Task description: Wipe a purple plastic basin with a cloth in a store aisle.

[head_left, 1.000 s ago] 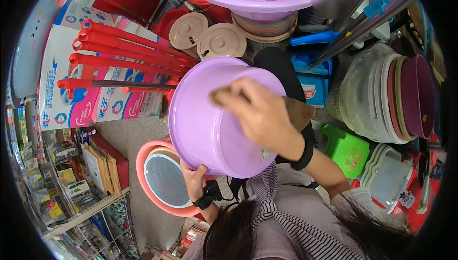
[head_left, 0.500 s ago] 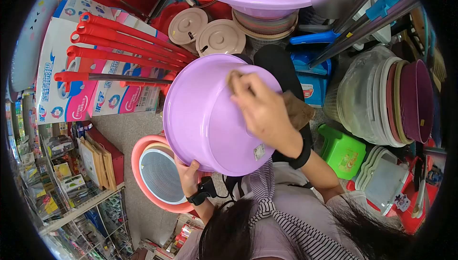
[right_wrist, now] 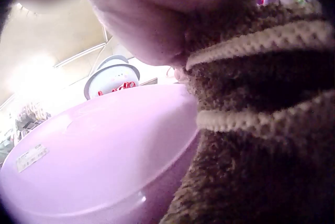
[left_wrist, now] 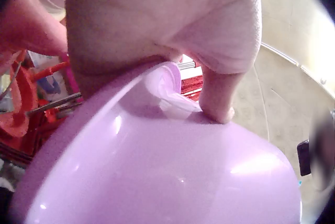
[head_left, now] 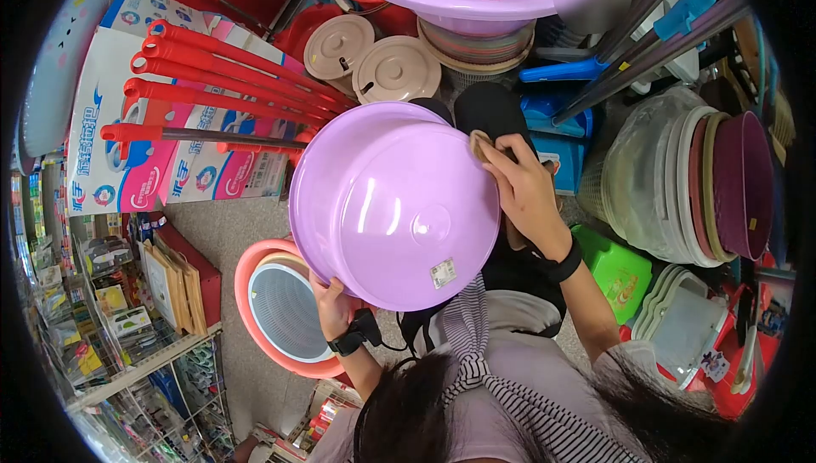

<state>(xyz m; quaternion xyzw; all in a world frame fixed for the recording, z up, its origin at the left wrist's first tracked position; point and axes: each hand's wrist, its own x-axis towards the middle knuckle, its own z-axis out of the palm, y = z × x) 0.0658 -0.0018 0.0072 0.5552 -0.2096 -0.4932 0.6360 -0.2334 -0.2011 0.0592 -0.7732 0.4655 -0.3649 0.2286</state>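
Note:
A shiny purple plastic basin [head_left: 391, 208] is held tilted over the lap in the head view, its underside with a small label [head_left: 443, 272] turned up. My left hand [head_left: 334, 306] grips its rim at the lower left; in the left wrist view the thumb [left_wrist: 217, 103] lies on the basin's outer wall. At the basin's upper right edge, my right hand [head_left: 534, 208] pinches a brown cloth [head_left: 480, 148]. Close up in the right wrist view, this cloth [right_wrist: 251, 166] is fuzzy with beige stripes and lies against the basin's side. Part of it is hidden by the hand.
Red-handled poles [head_left: 229, 89] lean in from the left before printed boxes [head_left: 127, 140]. A pink tub with a grey basket [head_left: 289, 310] stands on the floor. To the right are stacked basins [head_left: 663, 174] and a green stool [head_left: 612, 272]. Lidded beige bins [head_left: 395, 68] stand ahead.
My right hand has moved the cloth rightward across the basin to its upper right edge. The basin has turned so that its underside faces the head camera more. The left hand keeps the rim.

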